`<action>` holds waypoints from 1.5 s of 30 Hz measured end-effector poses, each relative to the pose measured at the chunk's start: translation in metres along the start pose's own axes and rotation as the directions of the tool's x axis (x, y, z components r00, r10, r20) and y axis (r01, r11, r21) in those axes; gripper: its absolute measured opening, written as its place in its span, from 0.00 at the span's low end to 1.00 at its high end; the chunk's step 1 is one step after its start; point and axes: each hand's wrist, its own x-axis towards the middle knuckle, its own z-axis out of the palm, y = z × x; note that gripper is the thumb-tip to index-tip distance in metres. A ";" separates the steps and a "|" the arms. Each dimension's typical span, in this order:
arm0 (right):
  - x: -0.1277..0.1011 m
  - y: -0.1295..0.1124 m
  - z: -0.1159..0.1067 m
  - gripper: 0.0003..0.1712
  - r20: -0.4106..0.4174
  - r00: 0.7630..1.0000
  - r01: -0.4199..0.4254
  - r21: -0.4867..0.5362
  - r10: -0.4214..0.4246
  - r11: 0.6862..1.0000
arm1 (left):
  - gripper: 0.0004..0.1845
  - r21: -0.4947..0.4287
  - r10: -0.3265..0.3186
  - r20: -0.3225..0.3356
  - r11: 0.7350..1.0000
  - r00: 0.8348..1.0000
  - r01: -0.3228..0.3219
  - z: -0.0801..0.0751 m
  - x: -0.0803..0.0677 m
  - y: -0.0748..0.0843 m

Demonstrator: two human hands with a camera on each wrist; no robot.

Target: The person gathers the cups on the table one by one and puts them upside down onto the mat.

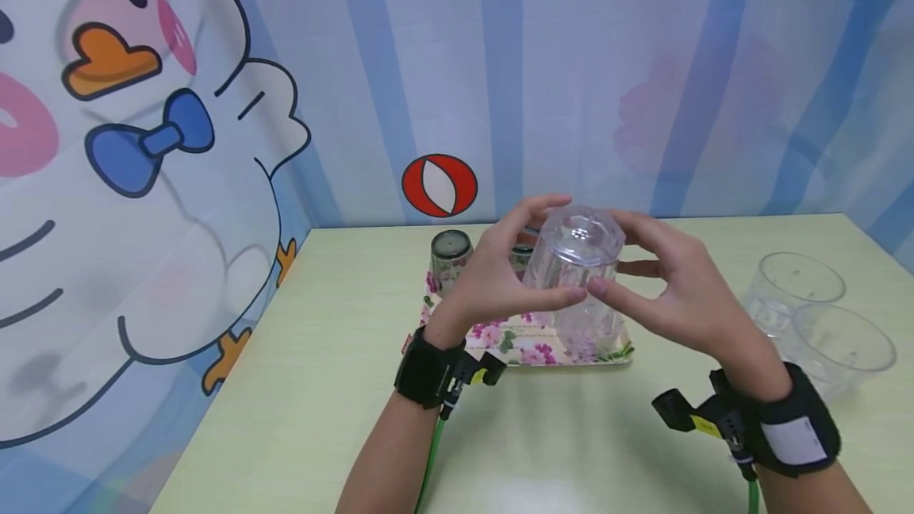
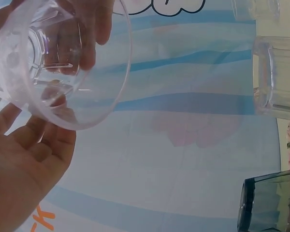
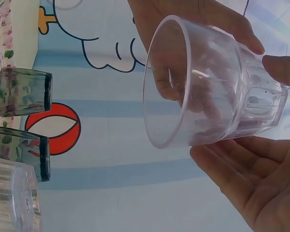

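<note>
both hands hide much of the upturned clear cup point(image 1: 574, 260).

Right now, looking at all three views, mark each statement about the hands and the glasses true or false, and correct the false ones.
1. Both hands hold one clear glass upside down. True: the left hand and right hand hold it with its base up.
2. The held glass is full of water. False: it is empty.
3. The floral tray lies under the held glass. True.
4. Two clear glasses stand on the table to the left of the tray. False: they stand to its right.
5. A dark-tinted glass stands at the tray's far left. True.
</note>
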 end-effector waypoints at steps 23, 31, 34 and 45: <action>0.012 0.021 0.020 0.39 0.084 0.996 -0.031 -0.026 0.033 0.999 | 0.43 0.268 -0.078 0.192 0.963 0.978 0.025 -0.022 0.004 -0.006; 0.039 0.033 0.003 0.37 0.116 0.991 -0.067 -0.062 0.073 0.996 | 0.43 0.269 -0.169 0.230 0.958 0.958 0.104 -0.025 0.043 -0.013; 0.049 0.039 -0.003 0.37 0.140 0.984 -0.101 -0.059 0.108 0.993 | 0.41 0.299 -0.175 0.265 0.950 0.948 0.091 -0.027 0.060 -0.015; 0.067 0.080 -0.018 0.41 0.206 0.933 -0.265 -0.159 0.295 0.951 | 0.38 0.439 -0.192 0.339 0.898 0.921 0.026 -0.011 0.113 -0.040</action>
